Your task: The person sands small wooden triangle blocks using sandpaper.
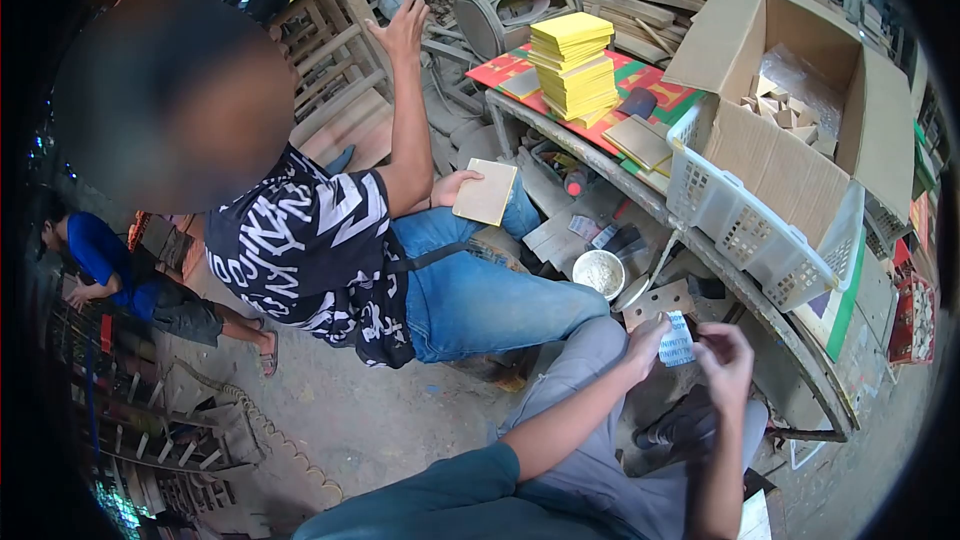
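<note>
A small piece of sandpaper (676, 342), its pale back printed with blue lettering, is held up over my lap. My left hand (646, 342) pinches its left edge between thumb and fingers. At the right edge, my right hand (727, 360) has its thumb and fingers curled against the paper, slightly blurred. Beside me a seated co-worker in a patterned black shirt (310, 240) holds a flat board with yellow edges (486, 192) on the knee in one hand. That person's other hand (402, 28) is raised with the fingers apart.
A low table (640, 190) carries a stack of yellow-edged boards (575, 70) and a white plastic basket (740, 210). An open cardboard box (880, 90) holds small wooden pieces. Under the table's edge stands a white bowl (600, 273). Another person in blue (105, 260) works at far left.
</note>
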A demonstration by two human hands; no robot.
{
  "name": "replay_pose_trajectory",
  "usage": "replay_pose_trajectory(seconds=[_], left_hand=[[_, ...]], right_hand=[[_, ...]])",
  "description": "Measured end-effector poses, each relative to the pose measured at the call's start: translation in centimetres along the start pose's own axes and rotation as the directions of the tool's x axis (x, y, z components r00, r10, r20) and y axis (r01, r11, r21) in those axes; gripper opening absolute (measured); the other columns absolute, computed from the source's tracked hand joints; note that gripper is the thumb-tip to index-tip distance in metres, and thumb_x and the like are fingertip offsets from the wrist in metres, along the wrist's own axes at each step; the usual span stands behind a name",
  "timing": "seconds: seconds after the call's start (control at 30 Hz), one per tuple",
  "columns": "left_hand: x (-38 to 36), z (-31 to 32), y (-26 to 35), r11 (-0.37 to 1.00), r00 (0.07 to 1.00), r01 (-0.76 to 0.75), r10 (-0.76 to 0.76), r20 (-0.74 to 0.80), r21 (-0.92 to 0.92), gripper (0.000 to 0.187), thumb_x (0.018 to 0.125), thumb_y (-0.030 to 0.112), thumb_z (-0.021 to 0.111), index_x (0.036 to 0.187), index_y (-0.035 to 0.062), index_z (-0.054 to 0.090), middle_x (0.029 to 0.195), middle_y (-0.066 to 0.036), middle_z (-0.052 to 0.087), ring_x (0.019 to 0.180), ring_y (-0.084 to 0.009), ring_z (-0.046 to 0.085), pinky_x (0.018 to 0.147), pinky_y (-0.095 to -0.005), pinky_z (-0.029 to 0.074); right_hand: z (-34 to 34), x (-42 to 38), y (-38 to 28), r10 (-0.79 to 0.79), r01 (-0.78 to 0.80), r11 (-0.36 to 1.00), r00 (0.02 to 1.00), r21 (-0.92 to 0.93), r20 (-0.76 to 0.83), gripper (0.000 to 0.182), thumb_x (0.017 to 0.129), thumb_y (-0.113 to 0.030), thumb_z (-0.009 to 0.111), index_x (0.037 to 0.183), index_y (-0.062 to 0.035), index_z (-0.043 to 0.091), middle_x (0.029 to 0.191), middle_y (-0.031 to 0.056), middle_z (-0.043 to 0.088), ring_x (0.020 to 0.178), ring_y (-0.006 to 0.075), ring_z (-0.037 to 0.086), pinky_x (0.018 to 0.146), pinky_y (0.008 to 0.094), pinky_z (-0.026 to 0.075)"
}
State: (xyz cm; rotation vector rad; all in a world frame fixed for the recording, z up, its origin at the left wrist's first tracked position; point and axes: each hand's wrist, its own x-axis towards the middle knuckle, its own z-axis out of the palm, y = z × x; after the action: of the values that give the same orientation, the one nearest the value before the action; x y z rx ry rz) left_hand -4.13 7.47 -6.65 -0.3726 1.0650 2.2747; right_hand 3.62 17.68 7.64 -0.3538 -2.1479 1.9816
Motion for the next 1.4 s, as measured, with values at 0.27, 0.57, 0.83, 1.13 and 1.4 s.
replay_pose_trajectory(seconds=[0.27,0.57,0.83,1.13,1.4], left_hand=[[1.9,-1.7,-2.6,0.98,0.994,-0.054,0.071,-0.084,0.193,0.027,0.091,0.026,0.058,0.1,0.0012,0.058,0.087,-0.005,0.062,0.076,-0.0142,0.062,0.069,-0.0307,0.049],[0.8,-0.4,-2.3,0.982,0.995,-0.079,0.068,0.069,0.172,0.023,0.089,0.021,0.06,0.102,0.0035,0.058,0.083,-0.001,0.06,0.069,-0.0096,0.059,0.06,-0.0262,0.048],[-5.5,-3.7,27.1,0.946,0.904,-0.319,0.286,0.318,0.057,0.022,0.089,0.022,0.06,0.102,0.0036,0.058,0.083,-0.001,0.06,0.069,-0.0095,0.059,0.059,-0.0262,0.048],[-3.7,-1.8,18.2,0.96,0.92,-0.273,0.241,0.309,0.063,0.022,0.089,0.022,0.059,0.102,0.0038,0.058,0.083,0.0,0.06,0.069,-0.0094,0.058,0.059,-0.0262,0.048],[-2.0,-0.3,-1.7,0.997,0.989,-0.037,0.026,0.147,0.072,0.022,0.09,0.022,0.058,0.102,0.0039,0.058,0.082,0.0,0.06,0.068,-0.0093,0.058,0.059,-0.0261,0.047]], right_hand=[[1.0,-2.2,-17.4,-0.3,0.311,0.935,0.95,-0.172,0.088,0.096,0.051,-0.031,0.086,0.128,0.0005,0.038,0.118,0.0097,0.046,0.11,0.0208,0.048,0.095,0.0335,0.038],[25.0,19.2,-14.2,-0.476,0.283,0.788,0.843,-0.547,-0.251,0.068,0.056,-0.027,0.083,0.101,0.0085,0.047,0.102,0.0208,0.051,0.102,0.0345,0.049,0.091,0.0398,0.042],[30.9,20.1,-14.2,-0.462,0.354,0.865,0.837,-0.356,-0.292,0.075,0.051,-0.027,0.087,0.103,0.0094,0.048,0.104,0.0222,0.052,0.103,0.0349,0.049,0.094,0.04,0.041],[30.6,20.1,-14.7,-0.521,0.368,0.83,0.782,-0.419,-0.344,0.074,0.052,-0.03,0.09,0.099,0.0093,0.049,0.101,0.023,0.055,0.095,0.0338,0.055,0.085,0.037,0.046],[29.5,19.7,-14.6,-0.519,0.373,0.833,0.784,-0.408,-0.341,0.072,0.054,-0.03,0.089,0.099,0.0093,0.049,0.1,0.023,0.054,0.095,0.0337,0.054,0.084,0.0381,0.046]])
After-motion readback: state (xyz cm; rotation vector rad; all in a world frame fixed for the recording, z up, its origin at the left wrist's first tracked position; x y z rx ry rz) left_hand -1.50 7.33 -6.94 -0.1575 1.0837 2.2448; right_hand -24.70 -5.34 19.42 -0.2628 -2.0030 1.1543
